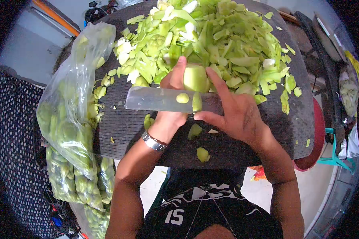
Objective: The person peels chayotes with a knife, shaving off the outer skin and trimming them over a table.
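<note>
Left hand (173, 81): green vegetable (195, 78) held mid-frame, thumb alongside (other fingers mostly hidden). Right hand (241, 113): knife (151, 100) gripped, index and thumb splayed. Left thumb could be nicked if blade is skidded by slick flesh. Peelings (243, 44) heaped on desk (119, 137), top centre.

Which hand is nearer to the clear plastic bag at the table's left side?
Left. The left hand, holding the pale green vegetable, is to the right of the bag; the right hand, at the knife, is farther off on that side.
</note>
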`<state>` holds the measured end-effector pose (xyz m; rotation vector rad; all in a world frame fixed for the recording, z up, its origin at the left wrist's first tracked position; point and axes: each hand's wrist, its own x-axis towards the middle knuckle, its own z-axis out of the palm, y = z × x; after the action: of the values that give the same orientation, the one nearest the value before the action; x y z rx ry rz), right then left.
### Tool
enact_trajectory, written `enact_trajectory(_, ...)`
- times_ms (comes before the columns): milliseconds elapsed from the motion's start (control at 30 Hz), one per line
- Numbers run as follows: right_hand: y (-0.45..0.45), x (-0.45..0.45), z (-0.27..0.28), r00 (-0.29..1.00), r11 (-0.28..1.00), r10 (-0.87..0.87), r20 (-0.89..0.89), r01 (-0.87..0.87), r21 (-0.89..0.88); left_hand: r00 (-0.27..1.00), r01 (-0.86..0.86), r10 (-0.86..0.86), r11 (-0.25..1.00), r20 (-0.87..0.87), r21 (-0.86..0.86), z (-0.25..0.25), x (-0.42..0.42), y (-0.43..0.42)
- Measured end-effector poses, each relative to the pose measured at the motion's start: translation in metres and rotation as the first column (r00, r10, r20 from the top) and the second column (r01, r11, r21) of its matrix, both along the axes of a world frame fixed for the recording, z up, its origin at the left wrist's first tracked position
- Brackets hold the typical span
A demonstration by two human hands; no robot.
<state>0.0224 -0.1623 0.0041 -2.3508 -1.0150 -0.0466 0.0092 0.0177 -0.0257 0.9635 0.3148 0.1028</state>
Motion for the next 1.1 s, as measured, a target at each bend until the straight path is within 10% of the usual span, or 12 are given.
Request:
enact_trajectory(133, -0.005, 0.013, 0.019, 0.989, 0.986, -0.054, -0.140, 0.031, -0.164, 0.998, -0.010, 0.013, 0.999, -0.058, 0.052, 0.013, -0.002, -0.003)
enact_trajectory(233, -0.014, 0.024, 0.004, 0.995, 0.996, -0.058, 0.075, 0.063, -0.062, 0.996, 0.069, -0.067, 0.997, -0.062, 0.029, 0.007, -0.004, 0.007)
enact_trajectory(333, -0.030, 0.053, -0.002, 0.938, 0.947, -0.319, -0.134, 0.313, -0.065, 0.986, 0.118, -0.111, 0.992, -0.123, 0.050, 0.026, -0.005, 0.007)
enact_trajectory(400, -0.046, 0.072, -0.017, 0.981, 0.976, -0.148, -0.127, 0.165, 0.139, 0.978, 0.158, -0.159, 0.987, -0.133, -0.019, 0.034, -0.005, 0.010)
enact_trajectory(533, -0.037, 0.052, 0.011, 0.702, 0.925, -0.158, -0.694, 0.351, 0.144, 0.982, 0.142, -0.158, 0.979, -0.103, -0.149, 0.025, 0.001, 0.012)
enact_trajectory(700, -0.004, 0.004, 0.011, 0.989, 0.996, -0.029, -0.144, 0.040, 0.076, 0.986, 0.044, -0.100, 0.929, -0.135, -0.367, 0.014, 0.000, 0.005)
enact_trajectory(1100, 0.007, -0.012, -0.001, 0.991, 0.987, 0.115, -0.073, -0.122, -0.101, 0.991, 0.032, -0.066, 0.959, -0.113, -0.280, 0.001, 0.002, 0.004)
